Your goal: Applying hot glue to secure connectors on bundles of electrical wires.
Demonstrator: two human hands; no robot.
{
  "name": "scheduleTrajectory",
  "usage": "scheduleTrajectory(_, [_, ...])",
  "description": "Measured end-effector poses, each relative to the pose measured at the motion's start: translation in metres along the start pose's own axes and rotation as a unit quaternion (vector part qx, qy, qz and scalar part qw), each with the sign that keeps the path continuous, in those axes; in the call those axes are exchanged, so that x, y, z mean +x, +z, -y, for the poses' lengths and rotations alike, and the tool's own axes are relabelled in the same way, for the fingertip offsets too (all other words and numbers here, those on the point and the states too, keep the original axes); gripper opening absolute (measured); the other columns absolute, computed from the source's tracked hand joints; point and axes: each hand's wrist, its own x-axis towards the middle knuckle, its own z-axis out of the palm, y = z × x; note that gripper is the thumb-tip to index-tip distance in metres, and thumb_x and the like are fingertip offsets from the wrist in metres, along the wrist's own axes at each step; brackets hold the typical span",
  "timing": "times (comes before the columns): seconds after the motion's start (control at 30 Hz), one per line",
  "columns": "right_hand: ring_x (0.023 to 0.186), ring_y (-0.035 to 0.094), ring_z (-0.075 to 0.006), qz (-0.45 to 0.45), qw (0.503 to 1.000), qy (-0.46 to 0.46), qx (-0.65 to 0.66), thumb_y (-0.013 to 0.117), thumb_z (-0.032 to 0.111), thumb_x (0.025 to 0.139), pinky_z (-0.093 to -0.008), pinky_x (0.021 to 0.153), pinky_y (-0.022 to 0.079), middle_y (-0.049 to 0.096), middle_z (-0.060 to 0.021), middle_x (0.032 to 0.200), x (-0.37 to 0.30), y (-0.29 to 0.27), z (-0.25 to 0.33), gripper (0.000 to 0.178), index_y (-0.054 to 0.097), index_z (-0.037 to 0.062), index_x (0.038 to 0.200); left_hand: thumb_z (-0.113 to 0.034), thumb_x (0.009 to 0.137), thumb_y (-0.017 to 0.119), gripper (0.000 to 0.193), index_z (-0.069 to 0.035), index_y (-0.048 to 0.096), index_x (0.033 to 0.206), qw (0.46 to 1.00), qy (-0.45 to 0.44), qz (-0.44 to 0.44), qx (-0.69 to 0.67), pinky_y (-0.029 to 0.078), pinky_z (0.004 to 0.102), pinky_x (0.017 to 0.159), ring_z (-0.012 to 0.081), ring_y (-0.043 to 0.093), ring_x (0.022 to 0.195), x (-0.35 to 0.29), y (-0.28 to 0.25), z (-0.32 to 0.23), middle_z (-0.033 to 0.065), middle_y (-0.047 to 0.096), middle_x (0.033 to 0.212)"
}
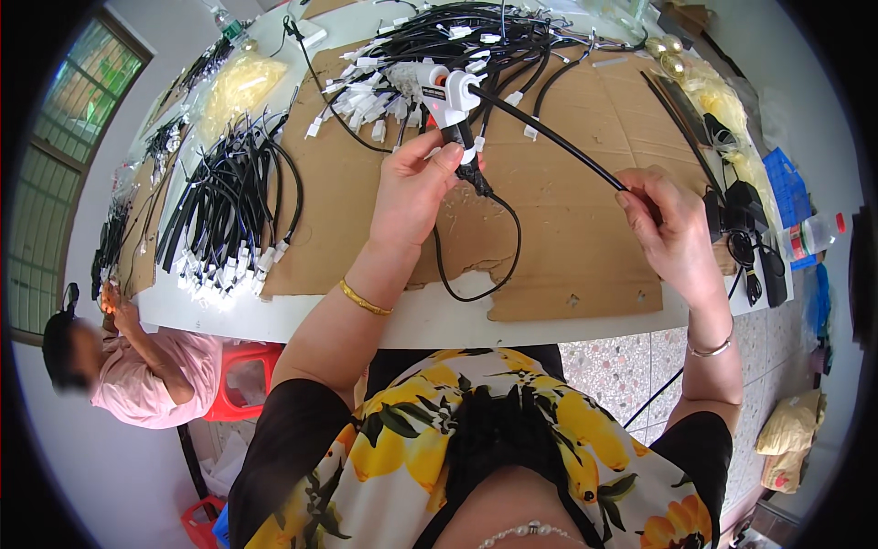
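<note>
My left hand (413, 190) is wrapped round the handle of a white glue gun (448, 105) with a black grip, held above the cardboard. The gun's front end points left, over a heap of white connectors. A long black glue stick (553, 137) runs from the back of the gun down to the right. Its far end is pinched between the thumb and fingers of my right hand (666, 218). The gun's black power cord (519, 242) loops down from the handle onto the cardboard sheet (576, 242).
Black cables with white connectors lie in a bundle (233, 197) on the left and a big heap (494, 41) at the back. Black adapters (743, 210) and a plastic bottle (812, 235) are at the right. A co-worker in a pink shirt (160, 380) sits at the left.
</note>
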Motion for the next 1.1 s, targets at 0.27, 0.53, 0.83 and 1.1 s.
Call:
scheduleTrajectory(0.27, [0.06, 0.054, -0.0249, -0.036, 0.947, -0.149, -0.281, 0.062, -0.004, 0.071, -0.031, 0.052, 0.044, 0.053, -0.0114, 0.073, 0.007, -0.024, 0.032, 0.017, 0.058, -0.001, 0.088, -0.001, 0.078, 0.061, 0.023, 0.005, 0.057, 0.099, 0.969, 0.08, -0.023, 0.232, 0.044, 0.022, 0.07, 0.0089, 0.053, 0.08, 0.002, -0.003, -0.001, 0.0027, 0.054, 0.089])
scheduleTrajectory(0.53, [0.057, 0.045, -0.0032, 0.172, 0.881, 0.289, 0.334, 0.053, 0.004, 0.085, -0.0174, 0.048, 0.035, 0.05, 0.0017, 0.067, -0.001, -0.008, 0.004, 0.011, 0.055, -0.0023, 0.093, 0.005, 0.074, 0.062, 0.026, 0.006, 0.056, 0.099, 0.946, 0.178, -0.017, 0.269, 0.047, 0.0229, 0.07, 0.0123, 0.054, 0.08, 0.004, -0.001, 0.0, 0.0097, 0.047, 0.101])
scheduleTrajectory(0.83, [0.057, 0.048, -0.0069, 0.021, 0.999, 0.02, 0.028, 0.055, 0.004, 0.083, -0.0209, 0.051, 0.04, 0.053, -0.0012, 0.067, -0.006, 0.008, -0.003, 0.012, 0.056, -0.0029, 0.093, 0.004, 0.069, 0.066, 0.029, 0.004, 0.058, 0.097, 0.892, 0.246, 0.013, 0.38, 0.044, 0.0232, 0.057, 0.012, 0.053, 0.068, 0.0, 0.008, 0.0, 0.0121, 0.05, 0.099])
scheduleTrajectory(1.1, [0.055, 0.045, -0.0075, 0.061, 0.987, 0.108, 0.106, 0.057, 0.004, 0.082, -0.0206, 0.051, 0.038, 0.053, -0.0047, 0.065, 0.01, 0.02, -0.005, 0.011, 0.056, -0.0034, 0.089, 0.003, 0.069, 0.066, 0.027, 0.004, 0.058, 0.094, 0.883, 0.274, 0.023, 0.38, 0.046, 0.0223, 0.056, 0.0136, 0.055, 0.068, 0.001, 0.01, 0.003, 0.0117, 0.05, 0.097])
